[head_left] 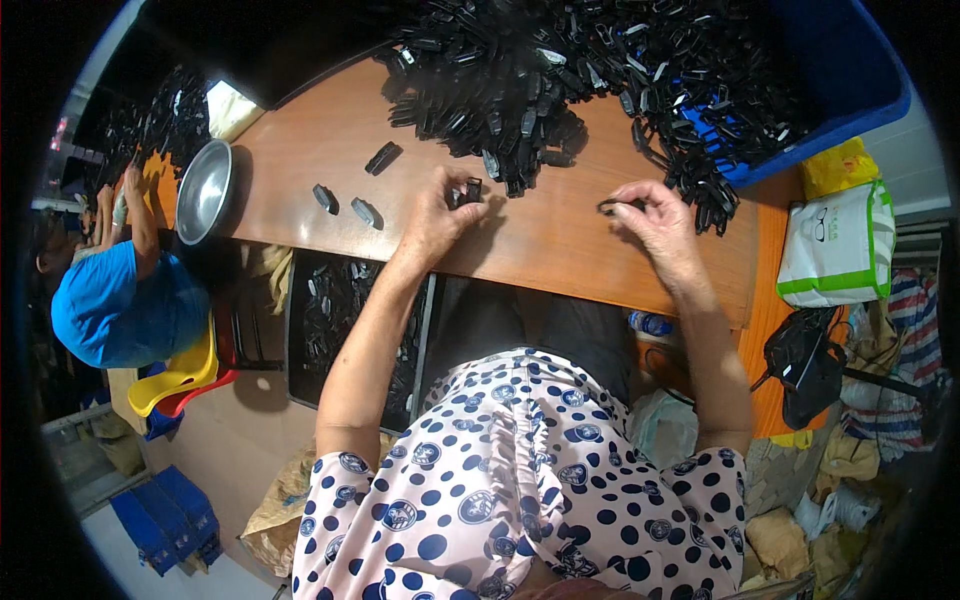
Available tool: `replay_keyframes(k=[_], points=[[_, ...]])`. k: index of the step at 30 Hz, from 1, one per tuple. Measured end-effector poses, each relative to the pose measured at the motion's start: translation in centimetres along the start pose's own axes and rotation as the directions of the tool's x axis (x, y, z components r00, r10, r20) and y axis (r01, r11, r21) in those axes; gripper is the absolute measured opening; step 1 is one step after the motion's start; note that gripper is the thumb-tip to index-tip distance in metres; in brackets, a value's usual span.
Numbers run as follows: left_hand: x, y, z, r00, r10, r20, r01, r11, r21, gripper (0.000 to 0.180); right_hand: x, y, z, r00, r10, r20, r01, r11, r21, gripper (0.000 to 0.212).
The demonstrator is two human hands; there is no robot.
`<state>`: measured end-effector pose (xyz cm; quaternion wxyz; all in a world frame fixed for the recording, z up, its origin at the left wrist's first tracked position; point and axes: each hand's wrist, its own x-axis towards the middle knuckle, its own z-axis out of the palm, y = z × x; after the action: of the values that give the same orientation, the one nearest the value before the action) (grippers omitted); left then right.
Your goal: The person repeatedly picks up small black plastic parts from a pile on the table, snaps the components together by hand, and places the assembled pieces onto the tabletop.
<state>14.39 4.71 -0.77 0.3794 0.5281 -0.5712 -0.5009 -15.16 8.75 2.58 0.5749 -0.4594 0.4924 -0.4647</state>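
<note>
My left hand (437,222) is closed around a small black plastic part (473,188), just above the wooden table (560,245). To the right of it, my right hand (655,225) pinches a small dark piece (608,207) between thumb and fingertips; its exact kind is too small to tell. The hands are apart. Ahead of them lies a large heap of black plastic parts (480,100), some with grey faces. On the table left of my left hand are three loose parts: a black one (382,158), a grey-topped one (325,198) and a lighter grey one (366,212).
A blue bin (880,120) at the far right spills black parts. A metal bowl (205,190) stands at the left table edge. Below the edge sits a black tray (296,345) of parts. A co-worker in blue (130,300) works at left. A white-green bag (835,245) is at right.
</note>
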Motion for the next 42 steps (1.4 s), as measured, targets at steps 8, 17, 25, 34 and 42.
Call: replay_keyframes(k=[8,17,25,34,42], points=[[-4.7,3.3,3.8,0.988,0.05,0.148,-0.031,0.991,-0.127,0.031,-1.7,0.5,7.2,0.993,-0.102,0.061,0.063,0.884,0.464,0.015],[-5.5,4.8,4.6,0.901,0.432,0.027,-0.426,0.875,0.23,0.027,-2.8,0.2,8.2,0.993,-0.1,0.063,0.054,0.858,0.512,0.015],[-5.8,4.8,4.8,0.875,0.478,0.079,-0.482,0.844,0.233,0.024,-2.8,0.7,7.5,0.995,-0.074,0.062,0.036,0.883,0.467,0.016],[-6.0,4.7,4.3,0.845,0.504,0.18,-0.535,0.799,0.274,0.021,-2.2,-1.1,5.6,0.938,0.181,0.296,-0.216,0.973,0.087,0.016],[-6.6,4.6,3.8,0.837,0.415,0.357,-0.529,0.781,0.332,0.022,-1.6,0.9,4.1,0.764,0.428,0.483,-0.469,0.882,-0.04,0.021]])
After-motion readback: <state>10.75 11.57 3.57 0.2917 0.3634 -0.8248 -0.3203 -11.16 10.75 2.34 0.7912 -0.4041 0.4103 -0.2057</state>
